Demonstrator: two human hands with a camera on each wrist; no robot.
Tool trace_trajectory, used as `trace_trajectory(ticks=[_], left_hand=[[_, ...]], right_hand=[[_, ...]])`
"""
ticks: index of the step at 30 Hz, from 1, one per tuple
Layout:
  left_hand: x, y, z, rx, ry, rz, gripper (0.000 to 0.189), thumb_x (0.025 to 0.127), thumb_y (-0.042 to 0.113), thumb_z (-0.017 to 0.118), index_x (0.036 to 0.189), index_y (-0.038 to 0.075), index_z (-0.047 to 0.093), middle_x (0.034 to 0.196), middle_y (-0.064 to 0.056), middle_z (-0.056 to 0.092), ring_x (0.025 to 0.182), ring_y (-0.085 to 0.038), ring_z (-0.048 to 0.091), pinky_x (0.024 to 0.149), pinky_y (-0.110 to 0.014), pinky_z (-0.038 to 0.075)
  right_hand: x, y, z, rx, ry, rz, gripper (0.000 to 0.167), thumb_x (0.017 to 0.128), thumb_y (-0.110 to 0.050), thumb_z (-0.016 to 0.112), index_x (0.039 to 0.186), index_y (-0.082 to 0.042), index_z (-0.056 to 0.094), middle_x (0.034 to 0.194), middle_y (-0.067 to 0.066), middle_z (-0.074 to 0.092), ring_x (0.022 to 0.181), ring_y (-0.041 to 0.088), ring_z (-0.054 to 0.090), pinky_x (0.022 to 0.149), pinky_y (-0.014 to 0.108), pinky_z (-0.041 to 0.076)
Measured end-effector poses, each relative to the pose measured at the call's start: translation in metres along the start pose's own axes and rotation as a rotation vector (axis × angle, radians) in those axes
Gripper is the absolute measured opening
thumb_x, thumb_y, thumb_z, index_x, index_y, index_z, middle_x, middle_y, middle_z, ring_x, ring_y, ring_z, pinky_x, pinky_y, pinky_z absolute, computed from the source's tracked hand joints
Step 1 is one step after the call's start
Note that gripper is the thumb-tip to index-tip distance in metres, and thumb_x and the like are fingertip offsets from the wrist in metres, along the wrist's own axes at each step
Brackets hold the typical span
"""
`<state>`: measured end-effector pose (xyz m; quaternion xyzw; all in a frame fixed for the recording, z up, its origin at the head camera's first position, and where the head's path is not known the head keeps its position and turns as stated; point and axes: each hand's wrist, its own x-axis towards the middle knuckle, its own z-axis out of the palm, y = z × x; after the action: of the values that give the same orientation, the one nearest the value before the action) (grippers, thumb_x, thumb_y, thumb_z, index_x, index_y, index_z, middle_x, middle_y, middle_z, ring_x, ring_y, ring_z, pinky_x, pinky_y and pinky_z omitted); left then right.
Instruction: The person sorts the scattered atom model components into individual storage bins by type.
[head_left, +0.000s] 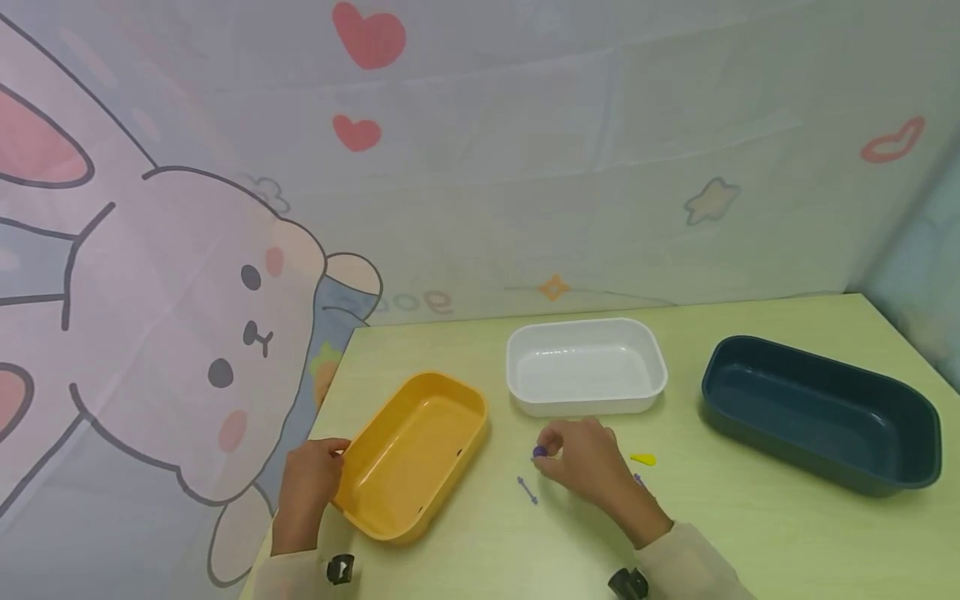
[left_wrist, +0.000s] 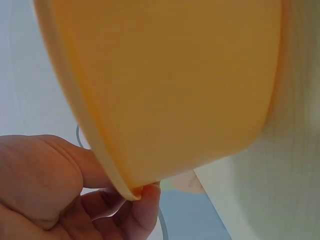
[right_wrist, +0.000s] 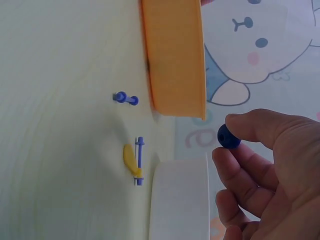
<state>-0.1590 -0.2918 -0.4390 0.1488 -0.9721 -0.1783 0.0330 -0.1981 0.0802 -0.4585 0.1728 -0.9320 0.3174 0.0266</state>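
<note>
My left hand (head_left: 309, 483) pinches the rim of a yellow plastic bin (head_left: 375, 429); in the left wrist view the thumb and fingers (left_wrist: 147, 207) meet around the lip at one corner. Between thumb and fingertips, my right hand (head_left: 588, 458) holds a small round dark-blue bead (right_wrist: 229, 136) with a hole in it, above the table in front of the white bin. Left of that hand lies a thin purple rod (head_left: 527, 490) with knobbed ends. A second purple rod (right_wrist: 140, 159) and a small yellow piece (head_left: 642, 459) are to its right, the rod partly hidden by the forearm in the head view.
A white bin (head_left: 585, 408) stands at the back middle of the pale table (head_left: 480, 567). On the right is a long dark-teal bin (head_left: 810, 450). A printed cloth with a cartoon rabbit (head_left: 172, 350) hangs behind and to the left of the table.
</note>
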Motion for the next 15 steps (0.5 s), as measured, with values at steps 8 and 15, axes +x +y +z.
trace_trajectory(ticks=[8,15], left_hand=[[0.002,0.007,0.002,-0.004,-0.005,-0.016,0.029,0.093,0.000,0.060,0.118,0.000,0.074,0.098,-0.020,0.076,0.087,-0.033,0.069,0.080,-0.047,0.059],[0.002,0.010,0.005,-0.002,0.002,-0.025,0.029,0.093,0.000,0.059,0.118,0.000,0.074,0.098,-0.020,0.077,0.088,-0.034,0.069,0.080,-0.048,0.058]], right_hand=[[0.019,-0.007,0.004,0.014,-0.015,-0.052,0.007,0.079,-0.025,0.078,0.081,-0.025,0.072,0.076,-0.015,0.072,0.084,0.017,0.057,0.081,0.044,0.045],[0.037,-0.015,0.007,0.031,-0.034,-0.106,0.009,0.079,-0.025,0.080,0.083,-0.022,0.072,0.077,-0.013,0.072,0.085,0.018,0.062,0.081,0.044,0.048]])
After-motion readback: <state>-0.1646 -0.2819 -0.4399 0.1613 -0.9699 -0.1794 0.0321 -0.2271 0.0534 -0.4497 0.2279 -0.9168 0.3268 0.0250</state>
